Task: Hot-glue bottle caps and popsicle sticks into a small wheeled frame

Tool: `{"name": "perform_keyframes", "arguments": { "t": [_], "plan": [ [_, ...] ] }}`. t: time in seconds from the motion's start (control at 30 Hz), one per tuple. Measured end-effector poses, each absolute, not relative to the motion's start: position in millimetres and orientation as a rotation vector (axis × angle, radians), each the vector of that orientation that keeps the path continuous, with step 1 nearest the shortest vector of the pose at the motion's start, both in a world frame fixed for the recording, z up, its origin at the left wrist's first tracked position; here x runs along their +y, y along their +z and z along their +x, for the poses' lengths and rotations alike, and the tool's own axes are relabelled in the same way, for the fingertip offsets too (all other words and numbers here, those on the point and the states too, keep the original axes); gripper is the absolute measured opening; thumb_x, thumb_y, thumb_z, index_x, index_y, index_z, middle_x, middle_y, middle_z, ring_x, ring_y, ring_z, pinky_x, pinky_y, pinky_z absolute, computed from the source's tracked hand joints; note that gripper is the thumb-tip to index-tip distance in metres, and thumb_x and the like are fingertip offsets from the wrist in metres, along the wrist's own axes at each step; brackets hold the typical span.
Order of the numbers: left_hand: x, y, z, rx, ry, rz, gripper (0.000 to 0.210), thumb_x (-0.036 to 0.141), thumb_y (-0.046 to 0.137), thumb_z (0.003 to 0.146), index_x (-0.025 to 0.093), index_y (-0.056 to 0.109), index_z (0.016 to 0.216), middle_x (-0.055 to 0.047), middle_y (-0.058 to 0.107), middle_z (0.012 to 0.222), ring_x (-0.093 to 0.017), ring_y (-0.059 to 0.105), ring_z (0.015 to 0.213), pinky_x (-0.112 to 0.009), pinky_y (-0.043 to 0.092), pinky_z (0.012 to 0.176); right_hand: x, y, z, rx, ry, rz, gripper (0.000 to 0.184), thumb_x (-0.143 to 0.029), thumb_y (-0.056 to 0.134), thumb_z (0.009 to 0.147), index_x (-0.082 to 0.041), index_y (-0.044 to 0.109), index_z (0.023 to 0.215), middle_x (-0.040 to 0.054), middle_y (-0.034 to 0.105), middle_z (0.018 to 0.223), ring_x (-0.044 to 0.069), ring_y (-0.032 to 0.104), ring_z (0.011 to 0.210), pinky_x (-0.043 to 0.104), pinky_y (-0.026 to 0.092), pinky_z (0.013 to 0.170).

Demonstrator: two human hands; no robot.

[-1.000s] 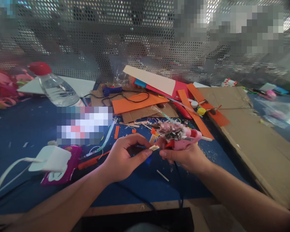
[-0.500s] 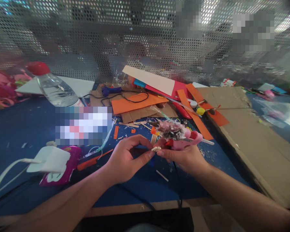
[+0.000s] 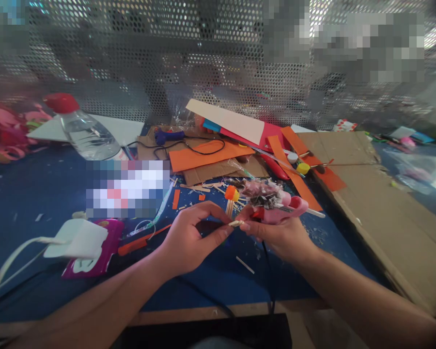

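My left hand (image 3: 194,237) is closed, its thumb and forefinger pinching a small bundle of thin wooden sticks (image 3: 229,208). The pale stick ends (image 3: 236,223) point toward me; an orange and yellow piece (image 3: 232,193) sits at the far end. Against the near end, the thumb and forefinger of my right hand (image 3: 281,237) press too. That same hand is wrapped round a pink hot glue gun (image 3: 294,206), whose front is coated in grey, fluffy residue (image 3: 263,194). From beneath it a black cord (image 3: 268,271) runs to the table edge. The glue gun's nozzle is hard to make out.
Orange paper strips (image 3: 210,154), loose sticks (image 3: 203,187) and a purple tool with a black cord (image 3: 169,137) lie on the blue table. Left are a water bottle (image 3: 90,133) and a white charger (image 3: 76,240) on a magenta power strip (image 3: 111,242). Cardboard (image 3: 392,218) lies right.
The sticks have turned slightly between my fingers, and the orange and yellow piece shows more clearly, clear of the glue gun. Both hands stay almost in place; the view has shifted a little.
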State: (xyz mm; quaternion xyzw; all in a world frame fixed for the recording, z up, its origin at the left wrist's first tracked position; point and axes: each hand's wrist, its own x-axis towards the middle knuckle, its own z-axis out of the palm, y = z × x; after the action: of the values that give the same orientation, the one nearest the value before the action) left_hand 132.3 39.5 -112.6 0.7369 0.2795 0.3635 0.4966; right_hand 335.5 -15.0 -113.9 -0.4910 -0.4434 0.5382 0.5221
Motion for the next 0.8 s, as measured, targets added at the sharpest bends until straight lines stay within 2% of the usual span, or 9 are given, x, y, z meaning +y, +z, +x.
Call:
{"name": "perform_keyframes", "arguments": {
  "t": [0.37, 0.6, 0.8],
  "plan": [
    [39.3, -109.6, 131.4, 0.695, 0.797, 1.748, 0.006, 0.024, 0.073, 0.089, 0.017, 0.072, 0.090, -0.004, 0.074, 0.090, -0.015, 0.069, 0.082, -0.026, 0.056, 0.074, -14.8, -108.3, 335.2, -1.159, 1.256, -1.139, 0.032, -0.044, 0.092, 0.070, -0.017, 0.076, 0.077, 0.0000, 0.062, 0.065, 0.009, 0.046, 0.053, 0.023, 0.038, 0.046],
    [39.0, -108.2, 130.4, 0.709, 0.765, 1.760, 0.007, 0.024, 0.073, 0.088, 0.018, 0.072, 0.090, -0.003, 0.074, 0.089, -0.014, 0.068, 0.081, -0.025, 0.055, 0.073, -14.3, -111.3, 340.2, -1.236, 1.309, -1.069, 0.028, -0.046, 0.085, 0.081, -0.019, 0.076, 0.085, 0.0017, 0.064, 0.075, 0.010, 0.047, 0.055, 0.024, 0.040, 0.045],
    [39.0, -109.8, 130.5, 0.718, 0.780, 1.732, 0.007, 0.024, 0.072, 0.089, 0.018, 0.072, 0.092, -0.003, 0.075, 0.091, -0.015, 0.070, 0.082, -0.025, 0.057, 0.075, -15.9, -115.3, 341.5, -1.132, 1.279, -1.148, 0.030, -0.045, 0.088, 0.077, -0.018, 0.076, 0.083, -0.0006, 0.063, 0.066, 0.009, 0.047, 0.052, 0.023, 0.041, 0.044]
  ]
}}
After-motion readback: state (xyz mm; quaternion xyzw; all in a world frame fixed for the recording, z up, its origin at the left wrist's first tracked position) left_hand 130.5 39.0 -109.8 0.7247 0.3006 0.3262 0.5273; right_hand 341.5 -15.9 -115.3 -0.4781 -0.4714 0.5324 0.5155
